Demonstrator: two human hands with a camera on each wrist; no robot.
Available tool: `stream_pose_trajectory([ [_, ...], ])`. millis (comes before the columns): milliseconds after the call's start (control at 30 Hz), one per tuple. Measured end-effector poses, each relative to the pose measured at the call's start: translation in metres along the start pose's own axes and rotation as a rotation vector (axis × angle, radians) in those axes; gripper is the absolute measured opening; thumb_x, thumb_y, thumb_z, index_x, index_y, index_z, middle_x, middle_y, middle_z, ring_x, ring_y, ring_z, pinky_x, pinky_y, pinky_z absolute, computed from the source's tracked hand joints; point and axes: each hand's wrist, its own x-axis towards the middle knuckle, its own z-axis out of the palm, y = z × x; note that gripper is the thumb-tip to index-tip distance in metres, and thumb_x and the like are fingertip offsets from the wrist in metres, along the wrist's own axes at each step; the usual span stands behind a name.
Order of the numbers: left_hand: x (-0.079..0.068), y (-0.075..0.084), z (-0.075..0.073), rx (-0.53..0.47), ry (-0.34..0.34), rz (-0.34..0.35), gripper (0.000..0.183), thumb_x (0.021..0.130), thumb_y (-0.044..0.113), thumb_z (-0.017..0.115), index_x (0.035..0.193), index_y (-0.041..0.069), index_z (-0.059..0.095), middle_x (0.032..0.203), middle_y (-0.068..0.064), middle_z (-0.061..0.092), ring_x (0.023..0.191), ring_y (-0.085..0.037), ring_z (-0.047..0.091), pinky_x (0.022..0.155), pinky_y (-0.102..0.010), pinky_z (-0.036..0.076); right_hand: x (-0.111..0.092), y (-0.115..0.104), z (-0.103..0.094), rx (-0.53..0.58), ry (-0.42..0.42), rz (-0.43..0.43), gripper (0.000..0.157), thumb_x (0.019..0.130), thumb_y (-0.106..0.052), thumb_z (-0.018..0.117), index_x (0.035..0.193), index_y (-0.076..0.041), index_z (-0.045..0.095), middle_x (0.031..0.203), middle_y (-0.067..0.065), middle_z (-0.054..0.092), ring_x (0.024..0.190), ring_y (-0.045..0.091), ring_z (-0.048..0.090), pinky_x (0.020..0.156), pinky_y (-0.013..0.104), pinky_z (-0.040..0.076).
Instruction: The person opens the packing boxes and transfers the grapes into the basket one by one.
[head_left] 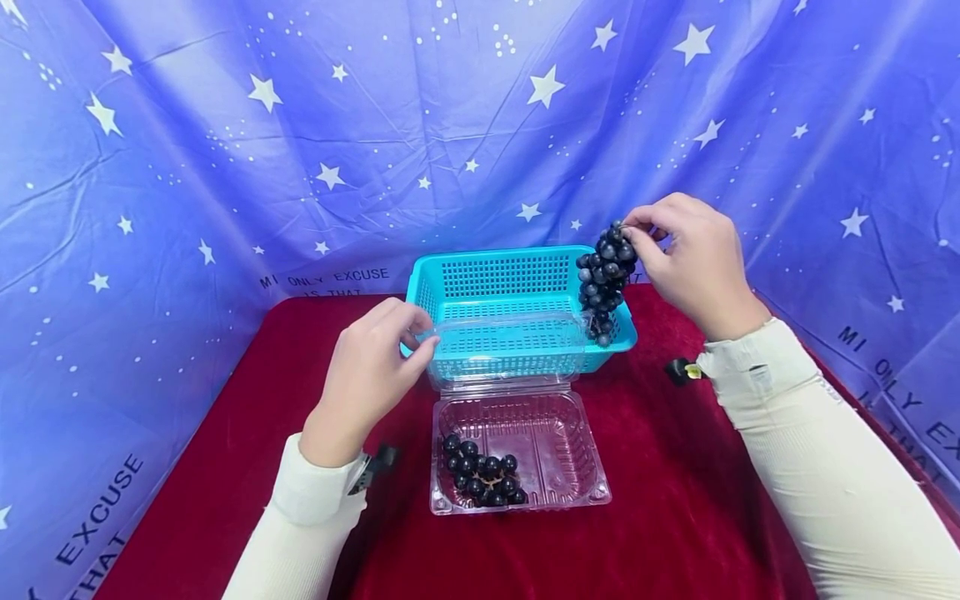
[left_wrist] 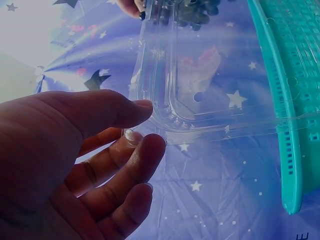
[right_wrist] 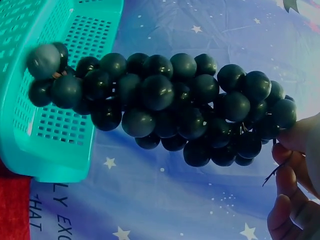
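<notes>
My right hand (head_left: 693, 258) pinches a bunch of dark grapes (head_left: 606, 279) by its stem, and the bunch hangs over the right end of a turquoise plastic basket (head_left: 495, 258). In the right wrist view, the grapes (right_wrist: 165, 100) stretch from the fingertips toward the basket's wall. My left hand (head_left: 371, 367) holds the left corner of a clear plastic lid (left_wrist: 195, 120) between thumb and fingers. The lid is raised and hinged to a clear clamshell box (head_left: 558, 450). A smaller bunch of dark grapes (head_left: 487, 475) lies in the box's near left part.
A dark red cloth (head_left: 660, 517) covers the table. Blue star-printed curtain (head_left: 420, 108) hangs behind and at both sides, close to the basket's back. The raised lid stands in front of the basket and overlaps its near wall.
</notes>
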Motion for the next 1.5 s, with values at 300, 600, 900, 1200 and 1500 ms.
stream_pose_trajectory([
  [300, 0.0, -0.001, 0.0, -0.005, 0.006, 0.009, 0.01, 0.088, 0.012, 0.079, 0.093, 0.011, 0.071, 0.085, 0.0, 0.065, 0.071, -0.012, 0.066, 0.06, -0.029, 0.054, -0.004, 0.001, 0.007, -0.029, -0.05, 0.015, 0.006, 0.094, -0.018, 0.075, 0.097, -0.016, 0.08, 0.092, 0.0, 0.072, 0.079, 0.017, 0.059, 0.067, 0.033, 0.039],
  [600, -0.001, -0.003, 0.002, -0.012, 0.006, 0.011, 0.01, 0.088, 0.011, 0.079, 0.092, 0.011, 0.07, 0.085, 0.001, 0.065, 0.071, -0.012, 0.065, 0.059, -0.029, 0.053, -0.01, 0.003, 0.012, -0.052, -0.086, 0.012, 0.006, 0.094, -0.018, 0.076, 0.098, -0.016, 0.079, 0.092, 0.0, 0.072, 0.077, 0.016, 0.057, 0.066, 0.035, 0.04],
  [900, 0.0, -0.002, 0.003, -0.016, 0.004, 0.007, 0.009, 0.088, 0.011, 0.079, 0.093, 0.011, 0.07, 0.085, 0.001, 0.065, 0.071, -0.012, 0.065, 0.059, -0.029, 0.054, -0.018, 0.004, 0.021, -0.047, -0.157, 0.025, 0.005, 0.093, -0.017, 0.075, 0.097, -0.017, 0.079, 0.087, -0.002, 0.068, 0.077, 0.018, 0.055, 0.069, 0.039, 0.044],
  [1200, 0.0, -0.002, 0.002, -0.013, 0.006, 0.005, 0.009, 0.088, 0.012, 0.079, 0.093, 0.011, 0.071, 0.085, 0.001, 0.065, 0.071, -0.012, 0.065, 0.059, -0.029, 0.054, -0.025, 0.003, 0.032, -0.05, -0.207, 0.014, 0.009, 0.092, -0.017, 0.077, 0.1, -0.017, 0.08, 0.091, 0.0, 0.071, 0.081, 0.021, 0.059, 0.068, 0.04, 0.046],
  [1500, 0.0, -0.002, 0.001, -0.01, 0.002, 0.003, 0.009, 0.088, 0.011, 0.079, 0.094, 0.011, 0.071, 0.086, 0.001, 0.065, 0.071, -0.012, 0.065, 0.059, -0.029, 0.053, -0.025, -0.001, 0.037, -0.042, -0.224, 0.011, 0.009, 0.093, -0.018, 0.076, 0.102, -0.016, 0.08, 0.093, 0.001, 0.072, 0.083, 0.023, 0.06, 0.07, 0.041, 0.048],
])
